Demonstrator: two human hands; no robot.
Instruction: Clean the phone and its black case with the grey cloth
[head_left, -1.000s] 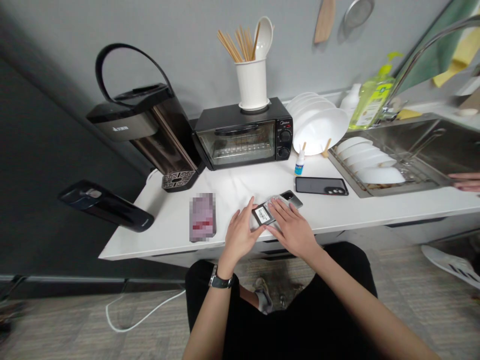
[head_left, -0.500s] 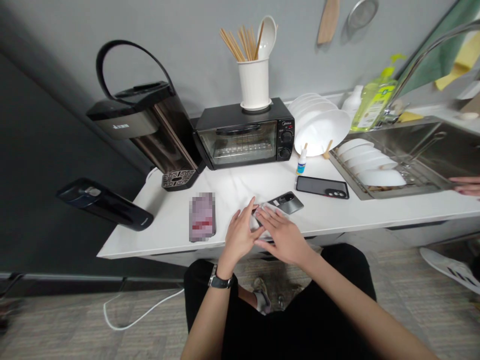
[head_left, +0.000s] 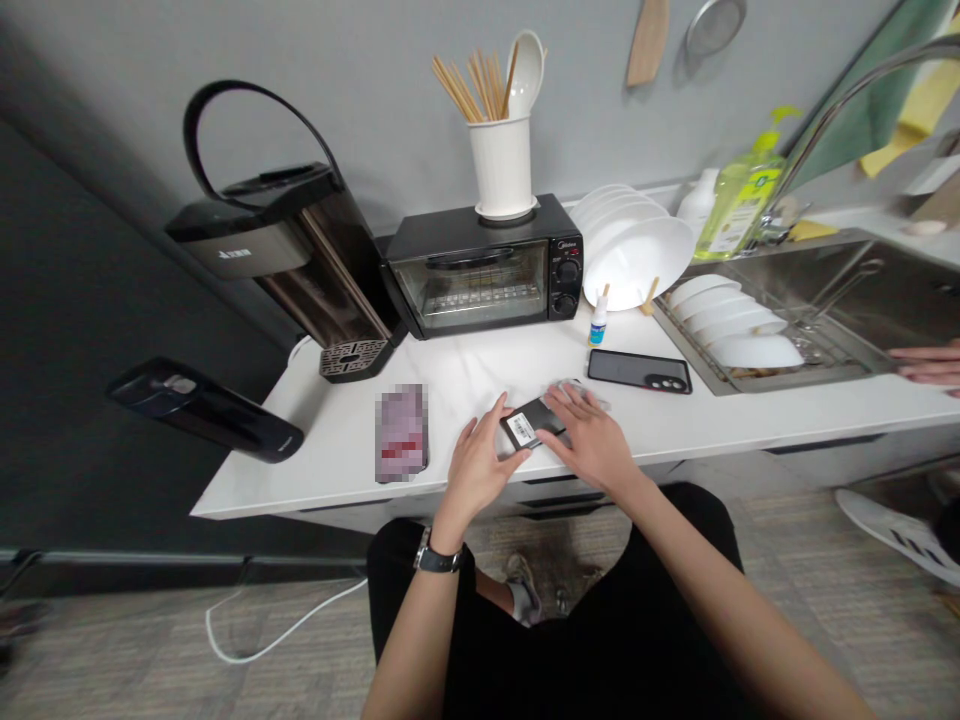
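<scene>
A dark grey phone lies back up on the counter, a white barcode sticker near its lower left end. My left hand grips that end, thumb along the front edge and fingers at the far side. My right hand lies over the other end, fingers pressing a crumpled whitish wipe onto the phone's back; most of the wipe and the camera end are hidden under it. Just beyond is a black phone case, and behind that a small white spray bottle with a blue label.
A blurred-out phone and a dark flask lie to the left. Behind stand a water dispenser, a toaster oven and racked plates. Right, bowls sit by the sink; another person's hand rests there.
My right hand has slid right along the phone with the wipe, away from my left hand. The barcode sticker and the middle of the phone's back now show; the camera end is covered.
</scene>
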